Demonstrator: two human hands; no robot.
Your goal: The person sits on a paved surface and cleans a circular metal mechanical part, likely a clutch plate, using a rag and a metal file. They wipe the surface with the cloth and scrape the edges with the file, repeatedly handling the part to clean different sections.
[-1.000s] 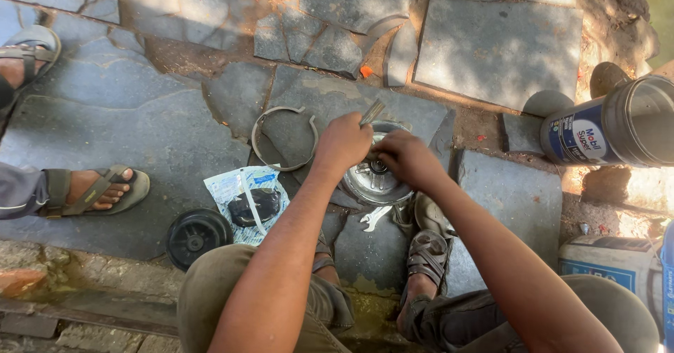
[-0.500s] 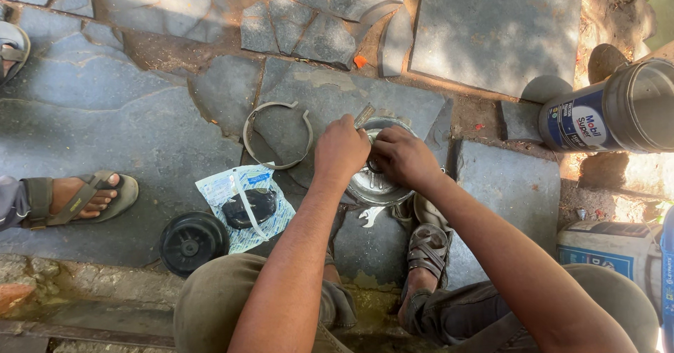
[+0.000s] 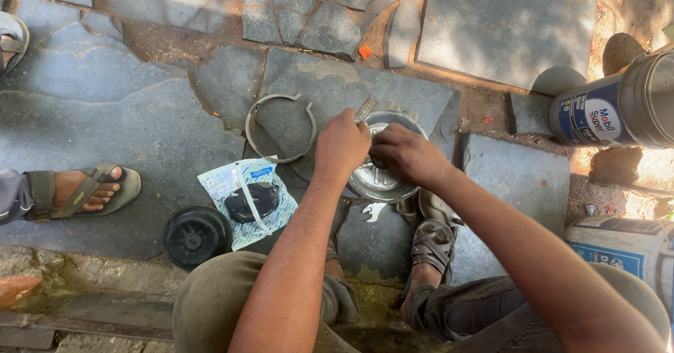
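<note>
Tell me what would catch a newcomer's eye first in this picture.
Both hands meet at centre: the left hand holds a thin metal tool over a shiny round metal part that the right hand grips. An open metal ring lies just left; a blue can lies tipped at right.

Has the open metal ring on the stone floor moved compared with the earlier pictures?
No. The open metal ring lies on the same dark grey stone slab, just left of the left hand and above the clear plastic packet; only the camera shifted.
</note>
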